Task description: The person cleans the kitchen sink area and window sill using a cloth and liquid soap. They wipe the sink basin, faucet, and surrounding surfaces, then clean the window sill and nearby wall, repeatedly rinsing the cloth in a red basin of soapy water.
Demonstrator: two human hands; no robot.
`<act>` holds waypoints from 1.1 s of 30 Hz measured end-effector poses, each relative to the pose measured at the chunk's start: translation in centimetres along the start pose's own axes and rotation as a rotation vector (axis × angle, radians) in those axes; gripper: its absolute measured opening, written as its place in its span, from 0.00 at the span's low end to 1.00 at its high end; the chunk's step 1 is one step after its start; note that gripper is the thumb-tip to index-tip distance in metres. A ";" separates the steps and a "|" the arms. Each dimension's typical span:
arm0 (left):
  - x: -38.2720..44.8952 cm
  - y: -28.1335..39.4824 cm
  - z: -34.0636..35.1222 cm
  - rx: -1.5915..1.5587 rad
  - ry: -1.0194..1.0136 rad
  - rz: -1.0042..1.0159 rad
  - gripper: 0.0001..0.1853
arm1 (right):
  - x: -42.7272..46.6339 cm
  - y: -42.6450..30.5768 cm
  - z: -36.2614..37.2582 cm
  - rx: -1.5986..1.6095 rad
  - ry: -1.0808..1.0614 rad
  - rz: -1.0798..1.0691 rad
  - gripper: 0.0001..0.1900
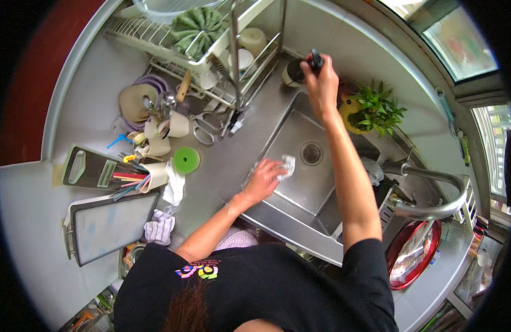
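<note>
My left hand (261, 180) has its fingers closed on a crumpled whitish cloth or wipe (287, 167) at the left rim of the stainless steel sink (299, 182). The drain (311, 153) lies to the right of that cloth. Beyond the sink's far edge, my right hand (324, 81) grips a black object (316, 60), perhaps a handle or a pump top; its lower part is hidden by the fingers. Close to that hand, in the back corner, stands a round container (290, 76) with a dark top. Whether the black object joins the container I cannot tell.
A metal dish rack (222, 95) holds bowls and a green cloth (199, 31). Scissors (205, 128), a green round sponge (186, 159), utensil cups and a cutting board (114, 228) sit left. A potted plant (377, 108), curved faucet (438, 211) and red tray (436, 245) are right.
</note>
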State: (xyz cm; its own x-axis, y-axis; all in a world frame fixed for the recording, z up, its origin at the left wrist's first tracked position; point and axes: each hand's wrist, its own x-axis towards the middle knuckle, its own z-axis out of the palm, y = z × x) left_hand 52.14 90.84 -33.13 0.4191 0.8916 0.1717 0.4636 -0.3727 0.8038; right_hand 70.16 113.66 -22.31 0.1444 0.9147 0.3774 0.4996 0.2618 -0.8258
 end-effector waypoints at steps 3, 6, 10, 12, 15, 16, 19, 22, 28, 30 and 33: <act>2.7 -1.5 -2.5 0.109 0.141 0.016 0.21 | 2.8 1.7 2.9 -0.124 0.002 -0.008 0.18; 6.0 -3.8 -3.3 0.162 0.224 -0.023 0.24 | 4.1 3.0 4.5 -0.164 -0.019 0.010 0.18; 8.6 -6.0 -2.5 0.273 0.271 -0.070 0.26 | 5.3 3.5 5.6 -0.308 0.013 -0.067 0.17; 8.2 -6.5 -2.0 0.336 0.277 -0.086 0.27 | 5.3 3.5 5.9 -0.239 0.007 -0.069 0.21; 4.3 -6.4 -1.7 0.345 0.251 -0.122 0.27 | 4.0 3.4 5.3 -0.121 0.037 -0.045 0.28; 2.1 -6.1 -2.0 0.312 0.241 -0.128 0.27 | 3.1 3.4 4.9 -0.079 0.046 -0.025 0.31; -4.9 -4.3 -3.3 0.129 0.111 -0.095 0.25 | 0.0 3.4 2.7 -0.160 0.086 -0.094 0.33; -9.9 -2.4 -4.6 0.050 0.158 -0.143 0.24 | -5.9 3.1 -0.2 -0.037 0.039 0.056 0.24; -10.7 -4.4 -5.5 0.324 0.373 -0.371 0.31 | -24.3 1.7 -9.6 0.027 -0.139 0.421 0.12; -9.8 -4.5 -3.6 0.383 0.348 -0.267 0.31 | -30.6 1.0 -13.7 -0.085 -0.149 0.532 0.11; -8.7 -2.4 0.3 0.371 0.148 -0.106 0.34 | -38.5 -0.7 -19.5 -0.214 -0.139 0.708 0.10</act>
State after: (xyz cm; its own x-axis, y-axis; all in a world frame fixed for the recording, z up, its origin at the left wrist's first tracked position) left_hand 47.57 83.90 -36.73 0.2496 0.9474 0.2006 0.7595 -0.3200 0.5663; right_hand 80.90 72.22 -28.12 0.3906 0.8764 -0.2819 0.4843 -0.4560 -0.7467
